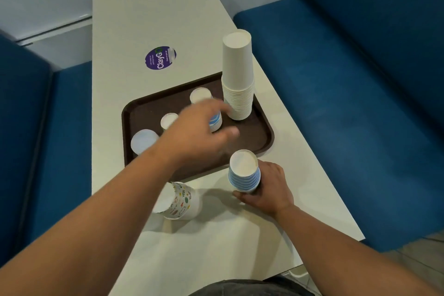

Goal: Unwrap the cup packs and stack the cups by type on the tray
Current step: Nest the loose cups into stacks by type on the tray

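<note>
A brown tray [260, 138] lies across the white table. On its far right corner stands a tall upside-down stack of plain white cups [238, 79]. Upside-down cups stand on the tray: a blue-striped stack [201, 96], a small one [169, 120] and a wider one [144, 140]. My left hand [199, 133] hovers blurred over the tray with its fingers spread beside the blue-striped stack, holding nothing I can make out. My right hand [270, 187] grips an upside-down stack of blue-striped cups [244, 172] on the table just in front of the tray. A stack of patterned cups [179, 200] lies on its side under my left forearm.
A purple round sticker [160, 57] is on the table beyond the tray. Blue padded benches [348, 79] flank the table on both sides. The table's right edge runs close to the tray and my right hand.
</note>
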Available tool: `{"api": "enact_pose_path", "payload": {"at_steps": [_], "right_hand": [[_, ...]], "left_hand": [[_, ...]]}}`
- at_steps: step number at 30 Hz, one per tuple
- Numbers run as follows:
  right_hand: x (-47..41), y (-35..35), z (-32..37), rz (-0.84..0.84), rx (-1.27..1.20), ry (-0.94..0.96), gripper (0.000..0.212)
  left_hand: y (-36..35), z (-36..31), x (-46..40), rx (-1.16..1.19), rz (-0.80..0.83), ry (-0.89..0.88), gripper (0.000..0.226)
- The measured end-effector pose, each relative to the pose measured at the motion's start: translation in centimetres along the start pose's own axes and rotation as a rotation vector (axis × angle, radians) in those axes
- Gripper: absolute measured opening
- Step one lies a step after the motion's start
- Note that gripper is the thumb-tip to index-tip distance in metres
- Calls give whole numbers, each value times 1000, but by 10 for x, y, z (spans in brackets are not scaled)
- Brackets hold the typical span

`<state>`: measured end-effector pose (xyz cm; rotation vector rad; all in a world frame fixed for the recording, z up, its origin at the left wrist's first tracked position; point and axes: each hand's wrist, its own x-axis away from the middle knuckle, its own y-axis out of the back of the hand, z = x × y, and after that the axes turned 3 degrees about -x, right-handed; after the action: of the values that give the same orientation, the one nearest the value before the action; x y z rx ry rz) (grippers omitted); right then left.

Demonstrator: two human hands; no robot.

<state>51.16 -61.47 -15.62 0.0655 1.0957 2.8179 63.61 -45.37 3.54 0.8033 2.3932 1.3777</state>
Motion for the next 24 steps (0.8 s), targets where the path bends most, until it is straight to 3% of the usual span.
{"api": "enact_pose_path", "payload": {"at_steps": [3, 5, 9, 20, 24], "right_hand": [[-3, -2, -1, 9, -29, 21, 62], [-4, -3, -2, 8, -45, 21, 57], [-2, -3, -3, 15, -18, 36, 61], [-1, 1, 1, -9, -14, 75, 56], [1, 2, 1, -35, -3, 76, 57]], "left_hand": [[-20, -15, 28, -87, 254, -175, 60], [-36, -14, 35, -154, 271, -185, 61], [-47, -9, 41, -145, 217, -159, 45], [-25, -16, 47, -38, 13, -187, 41], [-6, -20, 41, 88, -141, -217, 36]]}}
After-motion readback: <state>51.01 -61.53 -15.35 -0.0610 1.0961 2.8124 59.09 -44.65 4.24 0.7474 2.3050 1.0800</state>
